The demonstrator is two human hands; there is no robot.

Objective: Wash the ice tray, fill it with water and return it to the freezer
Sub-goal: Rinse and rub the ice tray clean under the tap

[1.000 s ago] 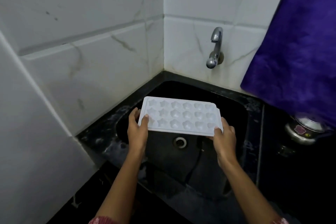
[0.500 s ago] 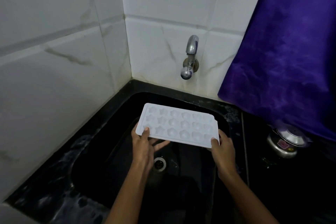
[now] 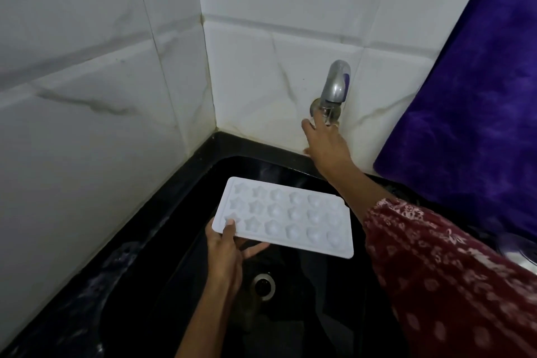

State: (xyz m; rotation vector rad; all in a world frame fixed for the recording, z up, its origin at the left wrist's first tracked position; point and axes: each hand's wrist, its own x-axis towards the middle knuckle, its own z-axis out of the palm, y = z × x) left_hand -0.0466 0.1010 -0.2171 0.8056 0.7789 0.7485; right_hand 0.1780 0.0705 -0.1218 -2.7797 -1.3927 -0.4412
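Observation:
A white ice tray (image 3: 286, 218) with star and round moulds hangs level over the black sink (image 3: 180, 241). My left hand (image 3: 225, 253) holds its near left corner, thumb on top and fingers underneath. My right hand (image 3: 327, 144) is raised to the chrome wall tap (image 3: 335, 90), its fingers touching the tap's lower part just below the handle. No water is visible from the tap. The tray's right end has no hand on it.
White marble-look tiles form the corner behind the sink. A purple cloth (image 3: 470, 113) hangs at the right. The sink drain (image 3: 263, 285) lies below the tray. A steel vessel's edge (image 3: 520, 253) shows at the far right on the black counter.
My right hand has let go of the tray's right end and risen to the tap. The left hand alone now holds the tray. The camera has moved closer.

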